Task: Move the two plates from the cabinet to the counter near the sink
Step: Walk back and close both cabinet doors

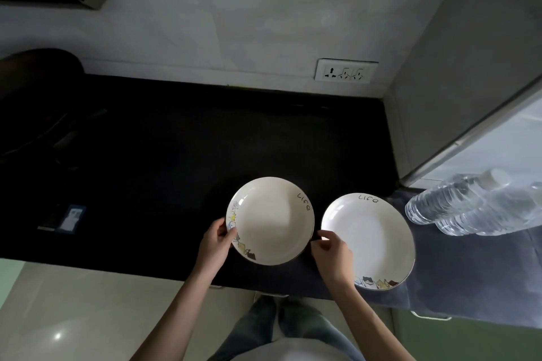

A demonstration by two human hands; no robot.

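Two white plates with "life" lettering and small cat drawings on the rim lie side by side on the black counter. My left hand pinches the left rim of the left plate, thumb on top. My right hand rests at the left rim of the right plate, fingers curled; whether it grips the rim I cannot tell. The right plate sits partly on a dark blue cloth. No cabinet or sink is in view.
Clear plastic water bottles lie just right of the right plate. A wall socket is on the back wall. A small blue box sits at the counter's left. A dark round object stands far left. A grey appliance side rises at right.
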